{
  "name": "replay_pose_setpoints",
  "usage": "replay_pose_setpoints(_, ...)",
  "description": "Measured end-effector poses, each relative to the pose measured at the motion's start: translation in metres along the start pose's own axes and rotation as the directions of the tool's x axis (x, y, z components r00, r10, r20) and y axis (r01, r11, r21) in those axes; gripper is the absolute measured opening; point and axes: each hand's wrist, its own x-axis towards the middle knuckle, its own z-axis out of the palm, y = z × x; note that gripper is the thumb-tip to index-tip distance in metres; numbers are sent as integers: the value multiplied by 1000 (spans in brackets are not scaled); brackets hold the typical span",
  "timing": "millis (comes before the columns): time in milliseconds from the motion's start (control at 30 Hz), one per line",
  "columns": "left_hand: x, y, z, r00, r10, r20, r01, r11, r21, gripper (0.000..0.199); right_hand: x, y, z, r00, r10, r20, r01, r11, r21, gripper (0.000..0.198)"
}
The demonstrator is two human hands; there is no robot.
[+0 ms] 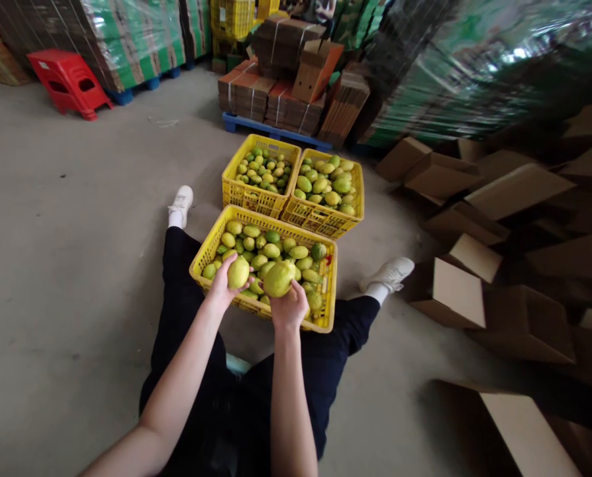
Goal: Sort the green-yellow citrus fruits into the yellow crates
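Grey floor (77,265) beneath; both hands (289,309) hold fruits (279,279) above a crate (332,285).

Red stool (70,85) near green wrapped stack (134,41)

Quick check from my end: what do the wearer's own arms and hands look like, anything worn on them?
The left hand and right hand are ungloved. The left forearm and right forearm are bare, with no sleeve, watch or cable visible. Fingernail details are too small to tell.
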Motion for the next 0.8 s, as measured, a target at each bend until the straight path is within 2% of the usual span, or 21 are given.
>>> replay_pose_setpoints(133, 8, -7, -2, 999, -34, 29, 36, 996, -80, 29, 0, 0, -5, 999, 42, 17, -41, 998, -38, 43)
replay_pose_setpoints(333, 9, -13, 1, 997, -52, 58, 60, 988, -139, 34, 3, 2, -5, 999, -22, -31, 18, 993, -115, 38)
replay_pose_setpoints(433, 6, -12, 3, 997, -51, 58, 59, 987, -151, 25, 5, 2, -3, 993, -6, -119, -2, 998, -63, 37)
replay_pose_setpoints(533, 5, -12, 4, 999, -38, 19, 40, 990, -136, 14, 7, 1, -4, 984, -32, -178, 35, 999, 13, 35)
replay_pose_setpoints(667, 6, -12, 5, 994, -65, 82, 76, 988, -135, 23, 11, 0, -7, 993, -33, -111, 36, 999, 25, 37)
replay_pose_setpoints(800, 5, -15, 6, 984, -150, 101, 165, 972, -167, 36, 12, 2, -8, 987, 8, -162, -2, 999, 33, 30)
